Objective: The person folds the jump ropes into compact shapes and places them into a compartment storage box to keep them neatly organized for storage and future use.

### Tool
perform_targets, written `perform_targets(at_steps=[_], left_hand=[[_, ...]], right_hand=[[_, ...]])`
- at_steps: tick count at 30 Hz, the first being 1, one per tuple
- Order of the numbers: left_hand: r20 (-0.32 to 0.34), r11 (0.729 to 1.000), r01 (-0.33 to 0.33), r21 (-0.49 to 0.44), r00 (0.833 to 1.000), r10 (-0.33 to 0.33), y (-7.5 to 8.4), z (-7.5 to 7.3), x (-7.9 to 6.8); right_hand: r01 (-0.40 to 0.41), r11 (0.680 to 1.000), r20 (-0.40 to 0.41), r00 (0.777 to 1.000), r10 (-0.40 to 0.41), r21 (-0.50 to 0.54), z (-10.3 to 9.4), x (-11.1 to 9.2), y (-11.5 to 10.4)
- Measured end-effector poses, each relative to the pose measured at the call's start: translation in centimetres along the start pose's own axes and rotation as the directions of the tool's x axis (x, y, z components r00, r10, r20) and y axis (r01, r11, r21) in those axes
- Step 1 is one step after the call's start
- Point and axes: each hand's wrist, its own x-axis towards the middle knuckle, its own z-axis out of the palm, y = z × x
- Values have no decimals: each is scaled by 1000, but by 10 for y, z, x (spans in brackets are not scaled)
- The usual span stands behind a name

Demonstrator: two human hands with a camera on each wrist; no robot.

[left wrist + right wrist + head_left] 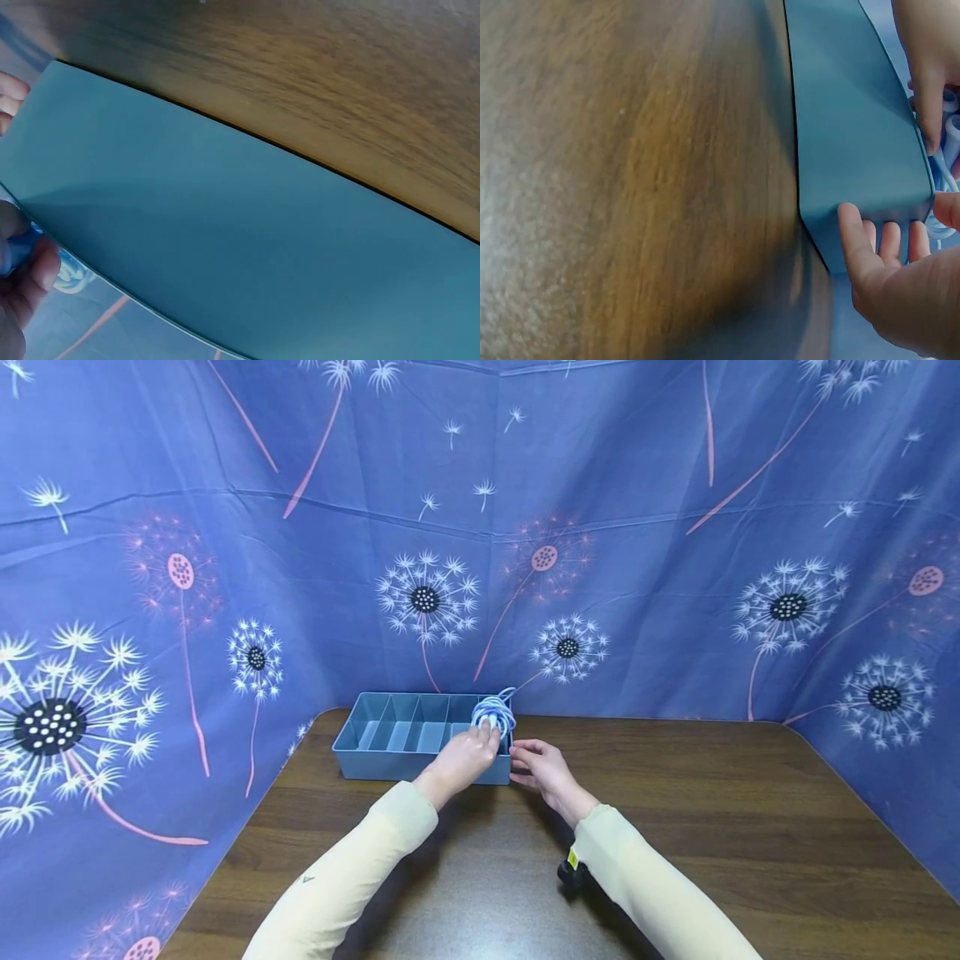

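Note:
A grey-blue organizer box with a row of compartments stands near the back edge of the table. My left hand reaches over its front wall and pinches a coiled pale blue-and-white cable at the rightmost compartment. Part of the coil shows beyond the fingers in the left wrist view, and its loops appear past the rim in the right wrist view. At the box's right end is my right hand, its extended fingers resting against the end wall and the thumb near the rim.
The other compartments lie to the left of the cable. The brown wooden table spreads to the right and in front. A blue dandelion-print cloth hangs behind it. A small black object sits under the right sleeve.

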Motion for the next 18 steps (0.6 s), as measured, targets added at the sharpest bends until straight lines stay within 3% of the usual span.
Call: perform_targets(at_steps=[6,12,16,18], left_hand=[[106,999,37,-37,994,-32,1,-5,9],[240,986,112,-124,968,-80,-2,-5,18],[281,978,146,-152,955,-99,-2,-4,17],[274,979,147,-139,956,-105,-1,-4,15]], right_hand=[[-6,1000,-1,1000,6,-13,1,1,-1],[-1,999,-4,1000,1,-35,0,3,-1],[1,999,-12,1000,-1,-41,1,3,-1],[2,999,-12,1000,-2,-44,1,3,-1]])
